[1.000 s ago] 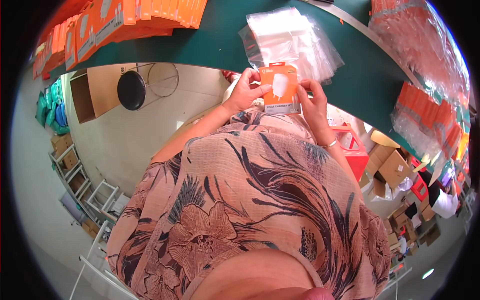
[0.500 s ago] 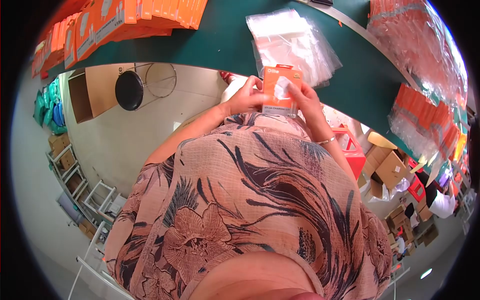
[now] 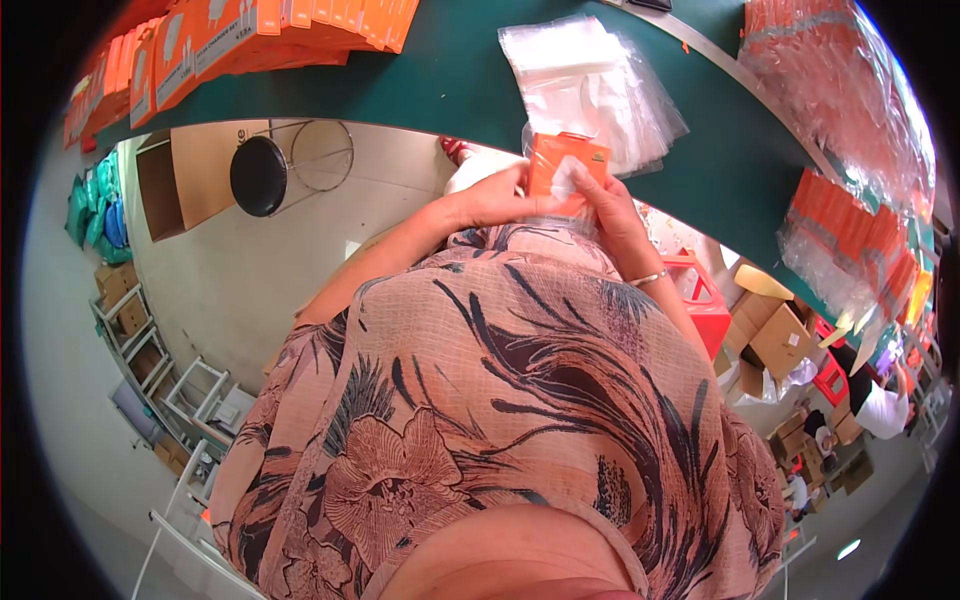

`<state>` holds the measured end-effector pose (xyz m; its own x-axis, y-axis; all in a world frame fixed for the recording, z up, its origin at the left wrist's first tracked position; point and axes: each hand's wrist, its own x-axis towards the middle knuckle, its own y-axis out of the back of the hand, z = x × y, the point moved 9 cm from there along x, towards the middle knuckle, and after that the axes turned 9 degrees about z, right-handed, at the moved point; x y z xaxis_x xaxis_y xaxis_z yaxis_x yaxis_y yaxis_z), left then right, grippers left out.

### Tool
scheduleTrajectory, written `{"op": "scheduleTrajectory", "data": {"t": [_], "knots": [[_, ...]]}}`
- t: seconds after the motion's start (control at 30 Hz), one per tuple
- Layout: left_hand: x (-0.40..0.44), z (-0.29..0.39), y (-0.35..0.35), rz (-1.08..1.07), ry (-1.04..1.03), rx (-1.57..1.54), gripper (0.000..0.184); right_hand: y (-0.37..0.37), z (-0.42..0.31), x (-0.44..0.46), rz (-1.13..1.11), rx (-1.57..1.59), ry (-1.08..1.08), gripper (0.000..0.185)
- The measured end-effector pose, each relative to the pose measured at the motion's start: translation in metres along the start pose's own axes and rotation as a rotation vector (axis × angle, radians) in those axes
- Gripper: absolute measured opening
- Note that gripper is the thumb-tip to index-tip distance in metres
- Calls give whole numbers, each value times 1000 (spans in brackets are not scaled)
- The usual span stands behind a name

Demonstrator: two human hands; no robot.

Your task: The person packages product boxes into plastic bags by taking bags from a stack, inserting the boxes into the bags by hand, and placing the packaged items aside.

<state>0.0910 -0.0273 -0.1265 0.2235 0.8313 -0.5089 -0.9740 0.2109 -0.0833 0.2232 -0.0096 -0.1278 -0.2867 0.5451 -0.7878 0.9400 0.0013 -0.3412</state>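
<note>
The orange box (image 3: pixel 551 163), held between the left hand (image 3: pixel 497 196) and the right hand (image 3: pixel 618 214), looks light and stiff, so its side edges seem safest for holding.

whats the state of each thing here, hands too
left hand: gripping the charger box's left side
right hand: gripping its right side, thumb across the front
charger box: held up, front showing; cannot tell if sealed
clear plastic bags: loosely piled
orange boxes at left: closely packed
orange boxes at right: in clear plastic
stool: unoccupied
cardboard box: open
</note>
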Motion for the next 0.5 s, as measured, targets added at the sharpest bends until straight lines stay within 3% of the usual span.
{"op": "scheduleTrajectory", "data": {"t": [0.07,0.17,0.27,0.33,0.43,0.5], "knots": [[2,0,5,47,33,-83,51,-14,-1,-8,-119,35,4,44],[3,-2,15,139,91,-247,56,-20,-8,-18,-115,50,38,43],[-4,-2,0,-64,182,-168,53,-13,-1,-10,-70,92,35,42],[-6,-1,1,-82,217,-89,49,-3,11,2,11,162,-10,42],[-11,-1,3,-121,286,72,42,-9,3,-3,-43,95,33,45],[4,16,35,179,42,256,32,-12,-3,-6,-68,61,56,46]]}}
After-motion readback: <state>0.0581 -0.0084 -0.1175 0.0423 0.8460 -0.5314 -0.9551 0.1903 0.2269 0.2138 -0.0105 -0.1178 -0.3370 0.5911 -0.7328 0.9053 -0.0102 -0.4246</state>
